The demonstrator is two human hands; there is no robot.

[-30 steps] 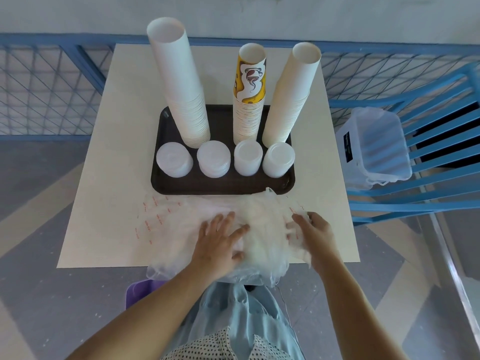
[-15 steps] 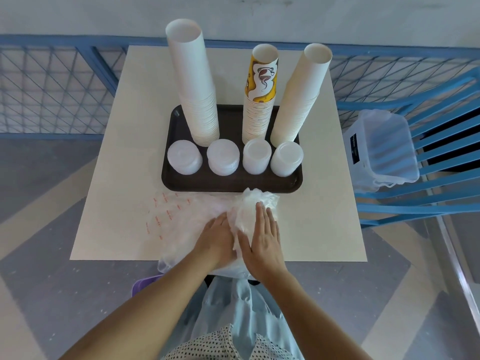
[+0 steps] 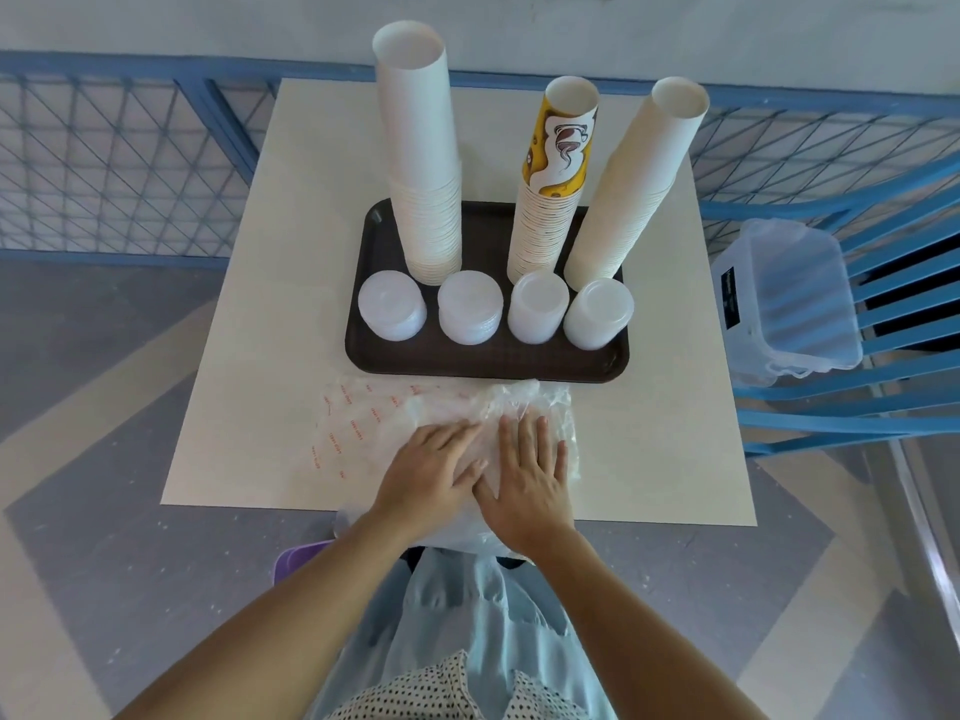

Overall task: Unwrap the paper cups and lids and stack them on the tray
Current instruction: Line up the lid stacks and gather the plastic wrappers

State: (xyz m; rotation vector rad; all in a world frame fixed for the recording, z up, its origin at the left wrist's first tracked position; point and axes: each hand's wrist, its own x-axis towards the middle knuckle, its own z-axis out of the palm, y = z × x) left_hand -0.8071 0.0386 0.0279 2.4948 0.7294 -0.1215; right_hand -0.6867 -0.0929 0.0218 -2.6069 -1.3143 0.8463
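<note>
**Status.** Unwrapping judged complete; flattening of the waste wrap in hand.

**Tray (image 3: pixel 488 370).** Dark, at the centre of the table (image 3: pixel 249 366), long side parallel to the near edge. Loaded at the back with three upright cup columns: tall white stack (image 3: pixel 422 148) toward the left end, printed stack (image 3: pixel 553 200) in the middle, second white stack (image 3: pixel 636 189) toward the right end. Loaded along the front with four lid stacks (image 3: pixel 392 310), side by side.

**Plastic wrap (image 3: pixel 384 423).** Clear, crumpled, red-printed. Located between the tray's front rim and the near edge of the table, overhanging that edge at the middle. Possibly empty; contents not determinable through the creased film.

**Left hand (image 3: pixel 428 472).** Palm down, fingers straight, pressed on the wrap, gripping nothing.

**Right hand (image 3: pixel 527 483).** Same posture, just beside the left hand and touching it.

**Handling.**
- Treat the wrap as very light, soft, slippery and springy; expect re-expansion on release.
- Sweep the loose margins in toward the middle, then take hold of the bunched centre with curled fingers.
- Avoid dragging film against the tray's front rim.
- Treat the lid stacks as light, loose and easily toppled.
- Treat the cup columns as top-heavy; if repositioning, take hold low, near the base, with support higher up.
</note>
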